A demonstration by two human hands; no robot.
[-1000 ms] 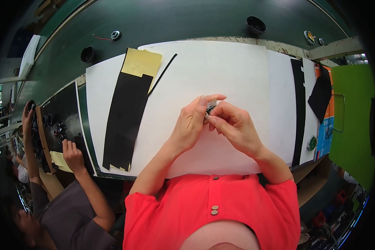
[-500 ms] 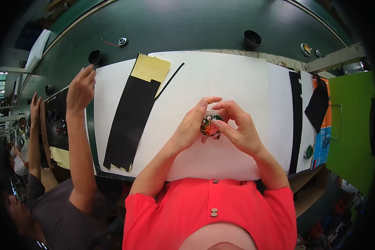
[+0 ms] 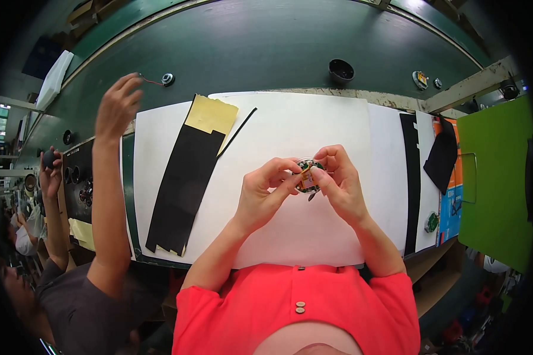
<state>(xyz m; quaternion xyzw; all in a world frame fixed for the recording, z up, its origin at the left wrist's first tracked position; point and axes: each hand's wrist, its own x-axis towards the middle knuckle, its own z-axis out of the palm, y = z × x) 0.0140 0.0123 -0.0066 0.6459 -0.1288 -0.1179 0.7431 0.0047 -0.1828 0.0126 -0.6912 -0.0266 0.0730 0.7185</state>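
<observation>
Between my two hands, above the white sheet, is a small round electronic assembly (image 3: 307, 180) with a green circuit board, a clear rim, yellow wires and an orange-red part in its middle. My left hand (image 3: 267, 188) closes thumb and forefinger at its left side, by the wires. From the right, my right hand (image 3: 339, 184) grips the assembly, its thumb on the face and its fingers bent round the far edge. A small dark piece sticks out below the assembly. The fingers partly cover it, so the details under them are hidden.
White sheets (image 3: 290, 236) cover my work area. A black strip on yellow backing (image 3: 180, 189) and a thin black strip (image 3: 238, 132) lie left. Beyond are a black cup (image 3: 342, 70) and a wired round part (image 3: 167, 79). A co-worker's hand (image 3: 119, 106) reaches in at left.
My left fingers have gone from round the assembly to a pinch by its wires. The co-worker's near hand has moved to the wired part; a black cup has left the bench there.
</observation>
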